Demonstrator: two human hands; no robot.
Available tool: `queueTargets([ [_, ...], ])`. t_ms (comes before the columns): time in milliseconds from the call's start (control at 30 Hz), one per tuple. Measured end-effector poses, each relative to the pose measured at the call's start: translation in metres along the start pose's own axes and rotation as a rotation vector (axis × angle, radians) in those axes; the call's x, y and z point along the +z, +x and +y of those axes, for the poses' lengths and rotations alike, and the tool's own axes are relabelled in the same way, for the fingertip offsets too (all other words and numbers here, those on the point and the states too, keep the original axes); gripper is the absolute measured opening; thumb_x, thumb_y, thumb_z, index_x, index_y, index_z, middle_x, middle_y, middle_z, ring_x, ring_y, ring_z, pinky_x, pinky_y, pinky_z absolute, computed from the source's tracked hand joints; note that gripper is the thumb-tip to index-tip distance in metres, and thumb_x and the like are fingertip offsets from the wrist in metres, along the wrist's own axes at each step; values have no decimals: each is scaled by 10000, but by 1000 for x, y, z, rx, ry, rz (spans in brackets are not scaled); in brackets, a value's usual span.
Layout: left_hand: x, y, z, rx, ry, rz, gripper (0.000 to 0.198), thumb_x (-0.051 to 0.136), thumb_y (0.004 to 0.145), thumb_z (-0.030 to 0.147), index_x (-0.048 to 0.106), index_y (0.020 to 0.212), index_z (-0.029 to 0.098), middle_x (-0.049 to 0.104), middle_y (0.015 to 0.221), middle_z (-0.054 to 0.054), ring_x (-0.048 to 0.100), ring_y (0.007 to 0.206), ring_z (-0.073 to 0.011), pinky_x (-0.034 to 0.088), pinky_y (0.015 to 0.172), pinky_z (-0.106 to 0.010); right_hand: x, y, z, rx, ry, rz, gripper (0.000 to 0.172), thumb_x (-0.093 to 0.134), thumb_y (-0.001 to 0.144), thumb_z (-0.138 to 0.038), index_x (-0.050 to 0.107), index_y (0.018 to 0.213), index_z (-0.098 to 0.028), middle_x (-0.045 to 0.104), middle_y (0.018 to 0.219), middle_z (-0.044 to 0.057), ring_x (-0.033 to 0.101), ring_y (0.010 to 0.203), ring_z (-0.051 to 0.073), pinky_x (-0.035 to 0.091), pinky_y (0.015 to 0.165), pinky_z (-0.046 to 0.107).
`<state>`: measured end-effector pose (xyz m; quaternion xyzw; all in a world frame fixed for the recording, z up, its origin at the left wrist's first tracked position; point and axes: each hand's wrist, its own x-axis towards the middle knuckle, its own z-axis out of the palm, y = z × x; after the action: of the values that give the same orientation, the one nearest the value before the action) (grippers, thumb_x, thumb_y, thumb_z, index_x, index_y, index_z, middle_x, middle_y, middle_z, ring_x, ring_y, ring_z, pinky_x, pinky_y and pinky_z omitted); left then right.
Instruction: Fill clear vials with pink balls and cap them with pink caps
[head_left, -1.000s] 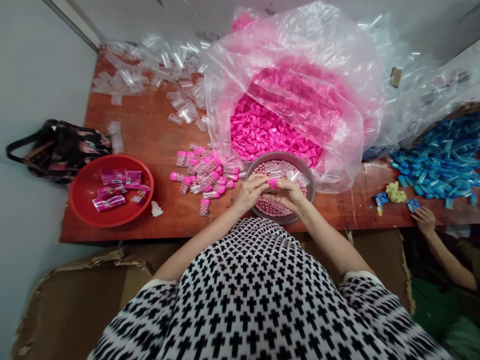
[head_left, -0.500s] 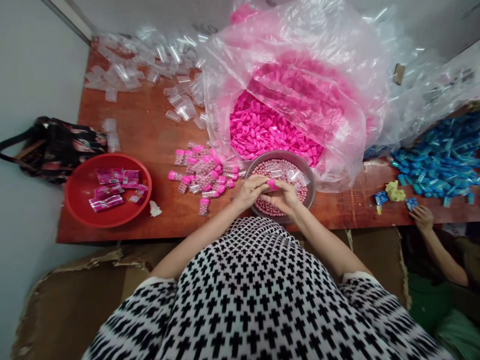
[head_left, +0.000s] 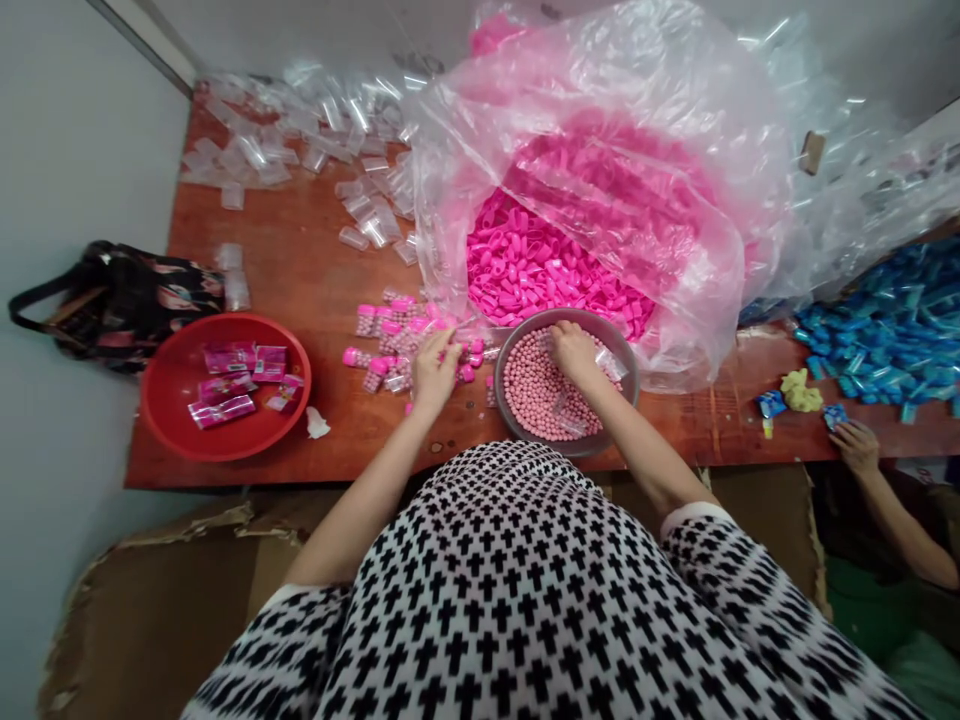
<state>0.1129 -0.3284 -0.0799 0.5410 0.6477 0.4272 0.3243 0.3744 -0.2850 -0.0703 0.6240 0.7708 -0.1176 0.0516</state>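
Grip change: left hand (head_left: 435, 372) and right hand (head_left: 572, 355) are working apart, no longer meeting over the grey bowl (head_left: 632, 378), apparently attending to separate things.
Left grip: fingers are bending close together at the pink-capped tubes (head_left: 388, 335) on the bench (head_left: 300, 270); cannot tell if pinching one.
Right grip: fingers are curling down into the bowl's pink beads (head_left: 534, 400); their closure is staying hidden.

A plastic bag (head_left: 622, 70) is blocking you beyond the bowl (head_left: 631, 370). Bare tabletop (head_left: 296, 250) is leaving you room left of the bottles (head_left: 390, 345).
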Motion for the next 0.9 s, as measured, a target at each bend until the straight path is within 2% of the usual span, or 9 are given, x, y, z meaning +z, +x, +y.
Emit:
queueTargets([
  [67,11,-9,5,-18,-8,-74,340,551,829,351,656,1100,175,663,1155,-73,588,1109,-217,419,1017,-407,1,9,2,-110,-122,-64,307,325,928,-158,592,1074,-125,595,1088,170,489,1018,262,417,775,340],
  [133,21,-18,11,-33,-40,-133,335,544,840,324,650,1112,160,668,1145,-80,606,1082,-208,445,988,-378,2,14,5,-159,-191,-109,313,318,934,-171,599,1062,-119,597,1057,175,476,1017,271,409,769,352],
  [267,31,-29,20,-33,-82,-196,329,545,846,280,644,1130,149,689,1099,-88,638,1024,-203,475,947,-357,9,15,7,-241,-209,-147,322,321,918,-131,608,1059,-94,584,1059,200,466,1040,294,388,799,394],
  [367,30,-32,26,-34,-79,-227,316,543,847,266,652,1120,150,700,1076,-80,652,992,-199,487,928,-347,22,11,-2,-332,-85,-229,287,375,875,-85,648,964,-67,597,1033,223,482,1035,291,388,807,385],
  [467,29,-34,30,-35,-66,-224,304,544,846,264,663,1102,150,695,1090,-80,652,995,-205,489,928,-349,36,5,-13,-412,81,-319,217,455,831,-75,670,857,-84,632,983,191,522,992,248,405,803,329],
  [600,30,-36,32,-26,-50,-217,287,544,841,243,665,1091,169,702,1077,-62,650,996,-194,487,934,-348,46,-8,-8,-405,211,-319,194,478,828,-107,645,926,-108,656,940,98,572,859,165,431,775,263],
  [667,35,-38,33,-19,-48,-231,291,553,829,218,657,1098,181,700,1080,-55,650,992,-186,489,930,-348,46,-17,0,-345,413,-269,203,499,836,-180,619,989,-122,653,941,64,580,836,150,446,771,260],
  [800,50,-43,43,4,-52,-340,341,623,775,210,648,1113,179,680,1123,-80,637,1009,-215,479,938,-379,35,-39,7,-141,1094,-145,265,637,729,-329,612,942,-173,636,859,7,581,793,155,473,750,297],
  [900,62,-45,52,-9,-141,-462,303,618,774,219,673,1067,165,690,1092,-87,639,993,-231,476,932,-386,22,-54,4,-68,1330,-164,329,714,651,-364,605,913,-197,627,838,-7,584,790,154,487,760,312],
])
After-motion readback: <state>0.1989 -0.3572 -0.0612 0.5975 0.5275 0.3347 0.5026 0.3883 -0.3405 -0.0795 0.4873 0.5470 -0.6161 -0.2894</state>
